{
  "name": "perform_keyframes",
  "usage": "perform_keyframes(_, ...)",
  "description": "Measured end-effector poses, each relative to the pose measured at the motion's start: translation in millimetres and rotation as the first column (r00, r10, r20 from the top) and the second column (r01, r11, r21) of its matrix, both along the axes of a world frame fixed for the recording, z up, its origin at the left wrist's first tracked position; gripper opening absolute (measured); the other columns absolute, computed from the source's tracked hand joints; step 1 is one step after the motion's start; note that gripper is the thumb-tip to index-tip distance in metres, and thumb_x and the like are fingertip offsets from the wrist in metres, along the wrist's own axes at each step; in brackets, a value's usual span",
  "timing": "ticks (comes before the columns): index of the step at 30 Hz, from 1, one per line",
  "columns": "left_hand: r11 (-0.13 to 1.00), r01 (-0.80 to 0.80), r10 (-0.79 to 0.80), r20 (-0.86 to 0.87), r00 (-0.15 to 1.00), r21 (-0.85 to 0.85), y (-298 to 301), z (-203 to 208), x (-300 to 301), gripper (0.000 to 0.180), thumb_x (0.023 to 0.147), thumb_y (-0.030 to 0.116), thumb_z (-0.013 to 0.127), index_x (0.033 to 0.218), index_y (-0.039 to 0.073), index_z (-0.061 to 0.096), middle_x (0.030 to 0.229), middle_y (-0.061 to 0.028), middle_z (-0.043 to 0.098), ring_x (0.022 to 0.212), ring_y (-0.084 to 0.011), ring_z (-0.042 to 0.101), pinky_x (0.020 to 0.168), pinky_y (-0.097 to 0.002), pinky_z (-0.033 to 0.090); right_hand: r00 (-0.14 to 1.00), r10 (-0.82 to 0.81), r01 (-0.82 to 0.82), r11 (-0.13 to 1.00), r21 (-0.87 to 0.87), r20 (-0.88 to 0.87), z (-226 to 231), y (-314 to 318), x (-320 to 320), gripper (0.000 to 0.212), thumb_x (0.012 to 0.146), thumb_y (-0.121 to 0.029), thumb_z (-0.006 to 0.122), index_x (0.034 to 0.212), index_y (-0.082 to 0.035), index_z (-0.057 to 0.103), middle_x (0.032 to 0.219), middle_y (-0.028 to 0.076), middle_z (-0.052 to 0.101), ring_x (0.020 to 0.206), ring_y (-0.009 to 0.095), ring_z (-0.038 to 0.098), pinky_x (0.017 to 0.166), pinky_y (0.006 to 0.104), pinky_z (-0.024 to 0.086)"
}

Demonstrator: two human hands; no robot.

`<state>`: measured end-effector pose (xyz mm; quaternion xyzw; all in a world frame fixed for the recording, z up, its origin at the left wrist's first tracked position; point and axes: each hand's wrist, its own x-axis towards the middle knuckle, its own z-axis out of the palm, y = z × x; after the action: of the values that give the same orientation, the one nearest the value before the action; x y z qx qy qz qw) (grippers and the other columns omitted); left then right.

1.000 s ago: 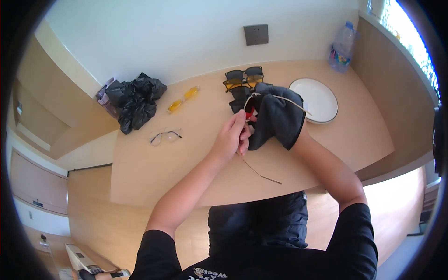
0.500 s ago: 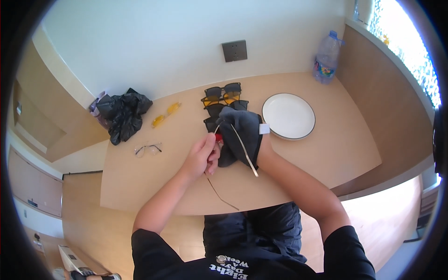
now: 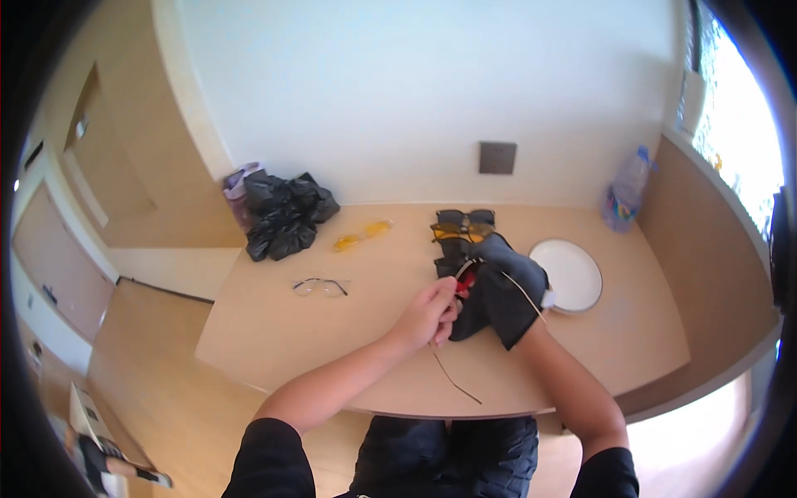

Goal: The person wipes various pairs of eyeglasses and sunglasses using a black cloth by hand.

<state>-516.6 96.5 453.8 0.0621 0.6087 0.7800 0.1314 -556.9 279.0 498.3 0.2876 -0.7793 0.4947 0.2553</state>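
Note:
My left hand [image 3: 435,314] is closed in a pinch on the rim of a pair of red-lensed glasses [image 3: 466,280]. One thin metal temple hangs below that hand toward the table's front edge; the other crosses in front of a dark grey cloth [image 3: 501,286]. The cloth drapes over my right hand [image 3: 530,339], hiding its fingers, and is bunched against the lenses. A small white tag shows by the wrist. Just beyond the cloth lies a column of several dark- and yellow-lensed sunglasses [image 3: 465,220], the nearest partly covered.
A white plate [image 3: 581,278] lies right of the cloth. Yellow glasses [image 3: 364,235] and clear glasses [image 3: 320,288] are on the table's left side. A black plastic bag [image 3: 290,216] sits at the back left, a plastic bottle [image 3: 628,191] at the back right beside a wooden partition [image 3: 706,266].
My view has tilted up and turned left, so the table sits lower and farther right. Both hands still hold the glasses and cloth together; a cloth corner now hangs nearer my right wrist.

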Motion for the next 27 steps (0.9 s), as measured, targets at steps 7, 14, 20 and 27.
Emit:
perform_keyframes(7,0.999,0.02,-0.022,0.047,0.999,0.03,-11,2,8,0.046,0.115,0.051,0.041,0.113,0.009,0.06,0.067,0.003,0.039,0.043,-0.0109,0.045,0.043,-0.0285,0.043,0.992,0.028,-0.025,0.999,0.033,-0.124,14,-11,11,0.02,0.084,0.006,0.062,0.102,0.001,0.069,0.089,0.018,0.064,0.079,0.038,0.069,0.071,0.0375,0.055)
perform_keyframes(14,0.997,-0.076,0.076,0.001,0.997,0.03,-21,10,0,0.052,0.115,0.051,0.041,0.113,0.004,0.062,0.066,0.0026,0.041,0.043,-0.0118,0.047,0.045,-0.0285,0.043,0.989,0.073,-0.093,0.983,-0.156,-0.125,14,8,20,0.027,0.08,0.012,0.06,0.104,0.004,0.069,0.088,0.015,0.064,0.075,0.03,0.067,0.068,0.0346,0.054)
perform_keyframes(20,0.996,0.034,-0.034,0.005,0.999,0.082,-11,17,14,0.049,0.116,0.048,0.038,0.12,0.003,0.059,0.068,-0.0017,0.044,0.044,-0.0148,0.05,0.046,-0.0304,0.048,0.994,0.096,-0.097,0.995,-0.017,-0.047,28,15,18,0.023,0.079,0.004,0.065,0.102,0.001,0.064,0.084,0.015,0.061,0.074,0.031,0.064,0.068,0.0368,0.054)
perform_keyframes(27,0.991,0.135,-0.134,0.052,0.99,-0.012,-9,5,12,0.043,0.116,0.049,0.038,0.119,0.009,0.053,0.068,-0.0019,0.047,0.046,-0.0157,0.053,0.048,-0.0283,0.046,1.0,0.001,0.001,0.962,0.272,-0.01,21,-7,5,0.013,0.077,-0.001,0.07,0.086,-0.002,0.061,0.086,0.019,0.064,0.078,0.042,0.064,0.07,0.0434,0.054)
